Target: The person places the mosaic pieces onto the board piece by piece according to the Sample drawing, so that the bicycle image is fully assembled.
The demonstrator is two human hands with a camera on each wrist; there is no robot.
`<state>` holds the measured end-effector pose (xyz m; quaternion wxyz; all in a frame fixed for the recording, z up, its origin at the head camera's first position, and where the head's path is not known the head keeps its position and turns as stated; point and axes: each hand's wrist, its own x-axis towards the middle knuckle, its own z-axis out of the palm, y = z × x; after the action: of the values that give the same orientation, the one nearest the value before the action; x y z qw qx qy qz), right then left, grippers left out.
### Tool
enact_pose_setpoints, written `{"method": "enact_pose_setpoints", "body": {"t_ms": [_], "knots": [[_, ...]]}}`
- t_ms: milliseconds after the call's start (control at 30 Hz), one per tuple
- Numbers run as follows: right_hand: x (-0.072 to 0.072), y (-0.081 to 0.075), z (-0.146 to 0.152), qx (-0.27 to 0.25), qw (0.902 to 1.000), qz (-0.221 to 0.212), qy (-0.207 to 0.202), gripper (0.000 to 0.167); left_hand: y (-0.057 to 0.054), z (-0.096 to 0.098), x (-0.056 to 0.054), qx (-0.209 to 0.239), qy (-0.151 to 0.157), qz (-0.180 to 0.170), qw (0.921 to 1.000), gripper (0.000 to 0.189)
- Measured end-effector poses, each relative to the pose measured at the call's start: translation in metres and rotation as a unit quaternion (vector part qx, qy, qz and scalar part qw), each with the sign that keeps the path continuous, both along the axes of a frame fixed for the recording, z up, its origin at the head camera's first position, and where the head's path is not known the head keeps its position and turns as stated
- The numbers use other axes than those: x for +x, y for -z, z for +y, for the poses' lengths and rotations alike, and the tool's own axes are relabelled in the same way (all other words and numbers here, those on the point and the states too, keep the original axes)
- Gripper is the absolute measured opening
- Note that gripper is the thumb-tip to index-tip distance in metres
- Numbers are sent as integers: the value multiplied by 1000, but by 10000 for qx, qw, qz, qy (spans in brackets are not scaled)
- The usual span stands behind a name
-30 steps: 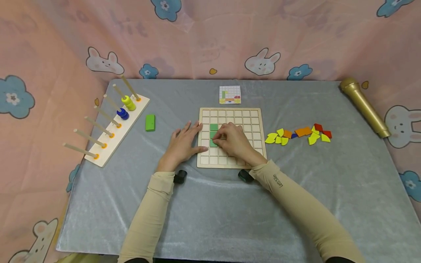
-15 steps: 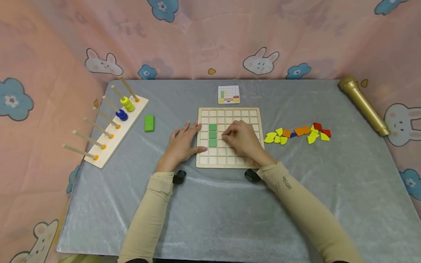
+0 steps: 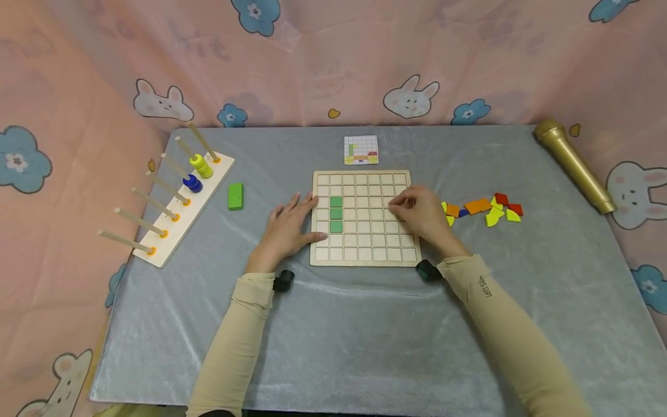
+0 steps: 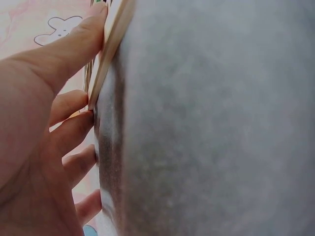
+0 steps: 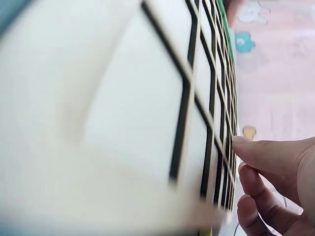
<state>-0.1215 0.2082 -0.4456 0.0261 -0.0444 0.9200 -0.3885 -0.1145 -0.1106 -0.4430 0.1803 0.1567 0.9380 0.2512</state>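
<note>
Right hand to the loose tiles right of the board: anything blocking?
Nothing visible. In the head view the right hand is over the right side of the board; the loose tiles lie on the table beyond it. The hand partly hides the nearest yellow tiles, so that spot is unclear.

Passable between the green block [image 3: 235, 196] and left hand [image 3: 283, 231], also between loose tiles [image 3: 477, 206] and gold microphone [image 3: 575, 168]; blocked over the right side of the board [image 3: 365, 227] by the right hand [image 3: 423, 215], perhaps tight beneath.
</note>
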Motion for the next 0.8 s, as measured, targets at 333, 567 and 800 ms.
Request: {"method": "enact_pose_setpoints", "body": {"t_ms": [333, 567, 800], "knots": [[0, -9, 42, 337, 9986, -393, 101, 21, 0, 1, 0, 1, -26, -5, 10000, 92], [-3, -21, 68, 781, 9884, -1165, -586, 36, 0, 1, 0, 22, -5, 10, 10000, 92], [-2, -24, 77, 1056, 9836, -1178, -861, 35, 3, 0, 0, 24, -21, 12, 10000, 92]]}}
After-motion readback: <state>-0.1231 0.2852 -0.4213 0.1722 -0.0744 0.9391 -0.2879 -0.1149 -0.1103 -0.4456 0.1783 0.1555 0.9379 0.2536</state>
